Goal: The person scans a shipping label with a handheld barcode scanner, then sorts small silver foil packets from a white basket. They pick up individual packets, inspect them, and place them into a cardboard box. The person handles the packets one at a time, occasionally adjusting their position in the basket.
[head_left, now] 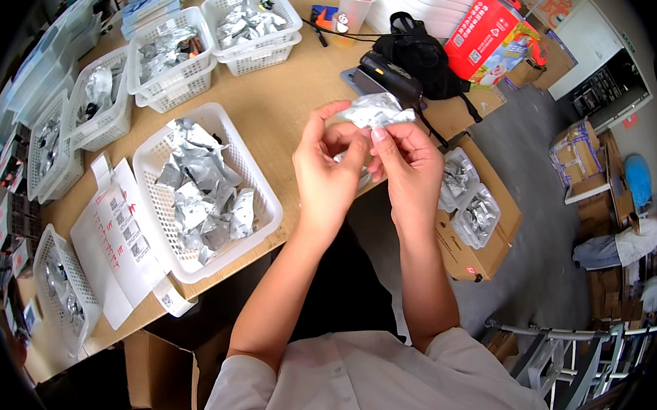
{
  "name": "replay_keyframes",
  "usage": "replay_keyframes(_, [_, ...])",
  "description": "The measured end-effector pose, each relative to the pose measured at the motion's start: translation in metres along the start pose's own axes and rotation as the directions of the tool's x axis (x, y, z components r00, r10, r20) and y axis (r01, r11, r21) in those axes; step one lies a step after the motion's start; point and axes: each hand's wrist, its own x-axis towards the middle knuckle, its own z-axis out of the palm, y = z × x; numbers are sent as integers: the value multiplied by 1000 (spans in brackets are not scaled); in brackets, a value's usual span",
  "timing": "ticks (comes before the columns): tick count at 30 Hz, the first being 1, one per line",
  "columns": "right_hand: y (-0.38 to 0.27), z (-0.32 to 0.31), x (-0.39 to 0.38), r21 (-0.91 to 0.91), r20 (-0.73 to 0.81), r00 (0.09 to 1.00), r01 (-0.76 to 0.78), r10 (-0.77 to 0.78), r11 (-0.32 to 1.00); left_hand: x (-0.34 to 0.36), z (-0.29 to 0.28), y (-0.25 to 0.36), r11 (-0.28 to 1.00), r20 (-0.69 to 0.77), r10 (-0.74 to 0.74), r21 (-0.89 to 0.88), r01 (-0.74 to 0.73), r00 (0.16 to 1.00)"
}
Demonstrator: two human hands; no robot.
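Both hands are raised in front of me over the table's front edge, with a crumpled silver foil pouch [375,110] between them. My right hand [415,165] pinches the pouch's lower edge, thumb on top. Curled around its left side, my left hand [320,171] grips it with thumb and index finger; part of that grip is hidden. A bit of foil also shows below, between the palms. To the left of my hands, a white mesh basket [263,190] on the table holds several similar foil pouches [204,187].
More white baskets [170,60] of foil packets line the table's far left. White paper sheets [114,250] lie beside the near basket. A black bag [421,61], a handheld device [387,77] and a cup [353,13] stand beyond. An open carton [491,243] sits at right; a person [628,241] is farther off.
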Motion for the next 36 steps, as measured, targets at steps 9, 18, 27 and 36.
replay_keyframes(9, [-2, 7, -22, -7, 14, 998, 65, -65, 998, -28, -17, 28, 1000, -21, -14, -13, 14, 1000])
replay_keyframes(18, [-11, 15, -37, -399, -39, 983, 147, -177, 905, -40, -26, 33, 1000, -40, -13, -4, 13, 999])
replay_keyframes(27, [-15, -9, -33, -612, 386, 591, 739, -709, 282, -49, -30, 44, 991, -21, -61, 117, 63, 998])
replay_keyframes(36, [-17, -14, -33, -507, 581, 522, 832, -625, 223, -72, -47, 71, 938, 110, 16, 342, -53, 994])
